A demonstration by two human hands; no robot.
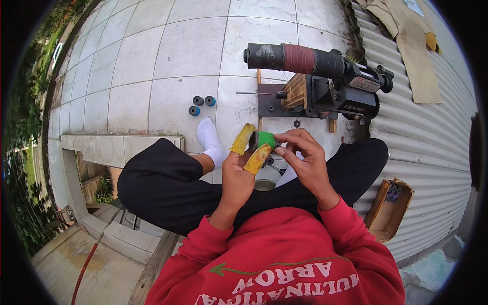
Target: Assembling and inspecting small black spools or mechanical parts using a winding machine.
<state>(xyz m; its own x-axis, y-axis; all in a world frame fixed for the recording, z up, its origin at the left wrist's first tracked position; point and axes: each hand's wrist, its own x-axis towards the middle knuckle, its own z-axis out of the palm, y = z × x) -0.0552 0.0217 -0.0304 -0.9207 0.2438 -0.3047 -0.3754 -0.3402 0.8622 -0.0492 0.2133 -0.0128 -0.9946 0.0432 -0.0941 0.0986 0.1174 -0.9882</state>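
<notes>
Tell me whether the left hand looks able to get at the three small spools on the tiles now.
Probably not: the left hand is taken up with the green spool. A white-socked foot rests close to the three small spools, but nothing covers them.

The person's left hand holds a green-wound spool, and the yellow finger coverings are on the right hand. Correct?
Not quite: the head view shows the yellow finger coverings on the left hand. It does hold the green-wound spool.
</notes>
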